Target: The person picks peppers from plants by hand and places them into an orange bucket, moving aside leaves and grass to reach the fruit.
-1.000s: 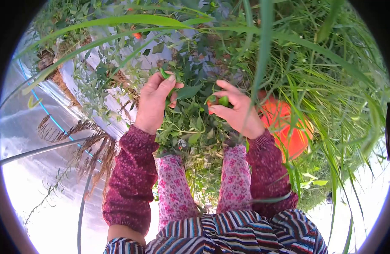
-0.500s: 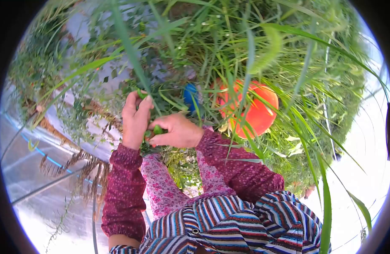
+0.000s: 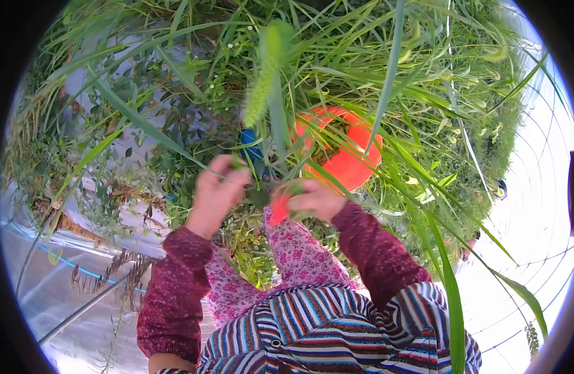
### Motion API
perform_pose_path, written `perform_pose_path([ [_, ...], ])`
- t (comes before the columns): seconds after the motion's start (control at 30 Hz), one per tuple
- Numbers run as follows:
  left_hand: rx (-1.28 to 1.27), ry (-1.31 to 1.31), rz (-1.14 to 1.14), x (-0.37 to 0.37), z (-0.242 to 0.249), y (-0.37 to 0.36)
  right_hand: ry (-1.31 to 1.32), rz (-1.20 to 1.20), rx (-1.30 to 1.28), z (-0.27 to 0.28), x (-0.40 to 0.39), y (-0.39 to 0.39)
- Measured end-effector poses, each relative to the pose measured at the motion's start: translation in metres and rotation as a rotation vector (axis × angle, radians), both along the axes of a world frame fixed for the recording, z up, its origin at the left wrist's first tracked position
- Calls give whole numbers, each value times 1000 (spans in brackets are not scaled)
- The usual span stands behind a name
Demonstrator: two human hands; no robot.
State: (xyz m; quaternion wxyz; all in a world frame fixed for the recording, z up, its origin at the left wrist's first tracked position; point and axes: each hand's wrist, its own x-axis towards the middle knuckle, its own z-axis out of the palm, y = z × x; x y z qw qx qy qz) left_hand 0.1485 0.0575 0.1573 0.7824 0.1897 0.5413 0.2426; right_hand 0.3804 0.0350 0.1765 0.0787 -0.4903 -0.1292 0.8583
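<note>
My left hand [image 3: 218,190] is raised over the plants, its fingers closed around something small and green that is blurred. To its right, my right hand [image 3: 308,199] is closed on a red pepper [image 3: 279,209] with some green beside it, also smeared by motion. The two hands are a short gap apart, above my knees. Just behind my right hand lies an orange bucket [image 3: 358,165], tilted and partly crossed by grass blades, with green things inside. A blue object [image 3: 251,148] shows among the leaves beyond the hands.
Long grass blades hang close across the view, with a green seed head [image 3: 265,75] near the camera. Leafy plants grow through pale ground sheeting [image 3: 121,146] at the left. Clear plastic film [image 3: 68,299] and a pole are at lower left.
My right hand has moved right, away from my left hand, and a red pepper now shows at it. The view has shifted, with the bucket appearing further left.
</note>
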Motion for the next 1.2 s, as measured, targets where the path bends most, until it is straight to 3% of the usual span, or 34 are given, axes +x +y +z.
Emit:
perform_pose_path([
  [0.1, -100, -232, -121, 79, 20, 6, -196, -386, -6, -9, 96, -15],
  [0.13, -107, -274, -154, 107, 25, 10, -379, -398, -8, -18, 127, -21],
  [0.17, -60, -263, -222, 135, 18, 5, -566, -404, -12, -26, 151, -27],
  [0.27, 46, -181, -258, 210, -3, -8, -504, -472, -95, -56, 205, -31],
  [0.33, 72, -58, -301, 242, -35, -21, -684, -131, 413, -86, 224, -49],
  [0.37, 97, 59, -356, 247, -40, -21, -682, -427, 194, -79, 212, -40],
  [0.4, 96, 72, -354, 248, -45, -24, -659, -719, -29, -72, 201, -30],
  [0.43, 158, 25, -414, 236, -39, -22, -716, -631, -41, -56, 188, -22],
  [0.5, 192, -34, -446, 218, -34, -26, -711, -608, -61, -76, 204, -51],
  [0.6, 169, -178, -505, 172, -24, -22, -840, -374, 75, -134, 258, -156],
  [0.67, 207, -66, -388, 167, -47, -30, -822, -263, 183, -196, 281, -210],
  [0.7, 145, -77, -434, 154, -41, -23, -603, -925, -369, -188, 275, -223],
  [0.73, 79, -86, -486, 153, -41, -16, -586, -991, -489, -193, 264, -222],
  [0.97, -66, 105, -570, 101, -59, -48, -535, -929, -441, -249, 214, -214],
  [1.2, -120, 43, -402, 95, -45, -46, -580, -896, -392, -240, 216, -204],
])
